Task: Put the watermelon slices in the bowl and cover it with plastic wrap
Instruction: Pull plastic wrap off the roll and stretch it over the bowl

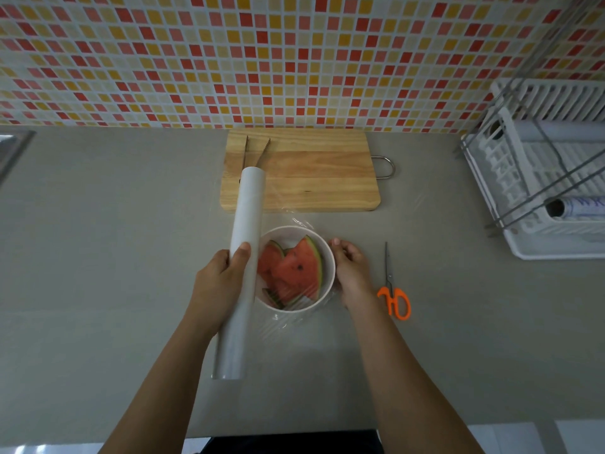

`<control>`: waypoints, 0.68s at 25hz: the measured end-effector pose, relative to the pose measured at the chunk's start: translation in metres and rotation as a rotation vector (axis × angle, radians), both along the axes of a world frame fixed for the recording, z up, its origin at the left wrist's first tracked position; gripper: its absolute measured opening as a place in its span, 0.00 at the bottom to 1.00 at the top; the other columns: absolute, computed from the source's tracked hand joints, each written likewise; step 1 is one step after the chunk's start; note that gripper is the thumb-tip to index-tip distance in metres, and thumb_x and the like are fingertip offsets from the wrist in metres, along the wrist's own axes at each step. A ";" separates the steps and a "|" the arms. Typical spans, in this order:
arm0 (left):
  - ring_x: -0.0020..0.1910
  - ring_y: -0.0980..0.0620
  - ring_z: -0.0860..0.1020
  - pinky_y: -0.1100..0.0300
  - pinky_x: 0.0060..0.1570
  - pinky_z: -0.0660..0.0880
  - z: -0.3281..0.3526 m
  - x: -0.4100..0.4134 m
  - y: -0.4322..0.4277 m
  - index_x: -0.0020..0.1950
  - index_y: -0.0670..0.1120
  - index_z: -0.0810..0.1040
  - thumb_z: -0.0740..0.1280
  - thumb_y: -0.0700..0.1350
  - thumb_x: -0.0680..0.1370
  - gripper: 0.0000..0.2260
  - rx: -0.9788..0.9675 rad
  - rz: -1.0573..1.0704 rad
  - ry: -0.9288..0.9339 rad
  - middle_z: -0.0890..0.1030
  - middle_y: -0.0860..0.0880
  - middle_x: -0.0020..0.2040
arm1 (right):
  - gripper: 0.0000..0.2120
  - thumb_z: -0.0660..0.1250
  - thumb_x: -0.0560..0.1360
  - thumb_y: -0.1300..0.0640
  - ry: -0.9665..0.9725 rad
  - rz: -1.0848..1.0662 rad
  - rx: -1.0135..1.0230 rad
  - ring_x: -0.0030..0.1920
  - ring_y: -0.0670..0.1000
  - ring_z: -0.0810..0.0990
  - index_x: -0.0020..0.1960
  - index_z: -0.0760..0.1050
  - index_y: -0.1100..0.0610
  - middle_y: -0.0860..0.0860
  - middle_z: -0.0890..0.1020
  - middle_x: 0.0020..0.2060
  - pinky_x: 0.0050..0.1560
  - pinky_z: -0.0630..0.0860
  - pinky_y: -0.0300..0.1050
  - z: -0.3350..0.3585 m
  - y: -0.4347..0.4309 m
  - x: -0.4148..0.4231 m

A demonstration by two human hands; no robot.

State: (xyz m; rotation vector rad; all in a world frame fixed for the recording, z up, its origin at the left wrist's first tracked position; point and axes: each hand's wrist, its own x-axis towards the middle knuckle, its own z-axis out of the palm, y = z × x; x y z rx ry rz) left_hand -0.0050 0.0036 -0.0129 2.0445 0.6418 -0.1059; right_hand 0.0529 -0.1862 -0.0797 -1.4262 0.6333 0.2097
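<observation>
- The watermelon slices [294,267], red wedges with green rind, lie inside the white bowl [291,235], which stands on the grey worktop [114,224] near the middle, just nearer than the cutting board.
- Clear plastic film [288,322] lies across the top of the bowl. It is hard to make out and shows mostly as wrinkles and glints at the near and far sides, so where its edges end cannot be told.
- The plastic wrap roll [247,217] runs near-to-far just left of the bowl, and it covers the bowl's left rim.
- The left hand [219,283] grips the roll around its middle. The thumb is on top and the fingers are wrapped beneath it, out of sight.
- The right hand [350,273] cups the bowl's right wall, the thumb close to the far rim and the fingers curled round the side. The fingertips are hidden, and I cannot tell whether they also pinch the film.
- A wooden cutting board [311,178] with a metal loop at its right end lies beyond the bowl. On it are two thin blades [263,154], one of them serrated, and the roll hides their handles.
- Orange-handled scissors [390,283] lie to the right of the right hand, apart from it.
- A white dish rack [523,191] at far right is cut off by the frame edge. It holds a roll [576,208] with blue print too blurred to read.
- A mosaic tile wall [294,60] stands behind the worktop.
</observation>
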 end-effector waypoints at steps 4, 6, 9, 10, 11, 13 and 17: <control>0.36 0.52 0.75 0.58 0.33 0.68 -0.005 -0.002 0.000 0.42 0.44 0.76 0.56 0.60 0.78 0.21 -0.073 0.022 0.010 0.78 0.48 0.39 | 0.07 0.63 0.77 0.54 -0.093 -0.080 -0.021 0.37 0.45 0.78 0.53 0.73 0.57 0.49 0.80 0.39 0.38 0.75 0.37 -0.004 0.006 -0.001; 0.38 0.51 0.76 0.58 0.33 0.68 -0.005 0.000 0.001 0.43 0.45 0.76 0.56 0.60 0.78 0.20 -0.081 0.023 0.020 0.78 0.48 0.40 | 0.06 0.65 0.77 0.56 -0.079 -0.105 0.030 0.36 0.44 0.78 0.52 0.74 0.56 0.47 0.79 0.39 0.35 0.75 0.34 -0.004 0.008 -0.001; 0.38 0.50 0.76 0.58 0.33 0.68 -0.006 0.001 0.001 0.44 0.44 0.76 0.56 0.60 0.78 0.21 -0.077 0.018 0.022 0.78 0.48 0.40 | 0.04 0.66 0.75 0.61 -0.041 -0.200 0.120 0.37 0.47 0.77 0.45 0.75 0.52 0.50 0.79 0.40 0.39 0.75 0.39 -0.001 0.013 -0.002; 0.38 0.50 0.77 0.58 0.33 0.68 -0.006 0.001 0.001 0.44 0.43 0.76 0.56 0.60 0.78 0.21 -0.073 0.014 0.022 0.78 0.47 0.41 | 0.04 0.66 0.75 0.61 -0.047 -0.228 0.126 0.38 0.47 0.77 0.45 0.75 0.53 0.51 0.79 0.41 0.39 0.76 0.38 0.000 0.014 -0.002; 0.39 0.48 0.77 0.58 0.33 0.69 -0.006 0.001 0.001 0.45 0.43 0.76 0.56 0.60 0.78 0.22 -0.073 0.009 0.020 0.79 0.46 0.41 | 0.04 0.65 0.76 0.62 -0.054 -0.243 0.130 0.38 0.46 0.77 0.47 0.75 0.54 0.50 0.79 0.41 0.37 0.76 0.37 0.000 0.015 -0.001; 0.41 0.46 0.78 0.57 0.34 0.70 -0.006 0.002 0.001 0.46 0.41 0.76 0.56 0.60 0.78 0.23 -0.078 0.000 0.021 0.79 0.44 0.42 | 0.06 0.61 0.78 0.61 -0.050 -0.246 0.172 0.39 0.46 0.78 0.53 0.75 0.58 0.49 0.80 0.41 0.37 0.76 0.35 0.002 0.016 0.001; 0.42 0.46 0.78 0.56 0.37 0.72 -0.006 0.003 0.002 0.47 0.41 0.76 0.56 0.60 0.78 0.23 -0.088 0.005 0.023 0.79 0.43 0.44 | 0.11 0.55 0.81 0.61 0.017 -0.247 0.203 0.42 0.50 0.77 0.54 0.75 0.61 0.53 0.78 0.41 0.47 0.74 0.43 0.000 0.018 0.000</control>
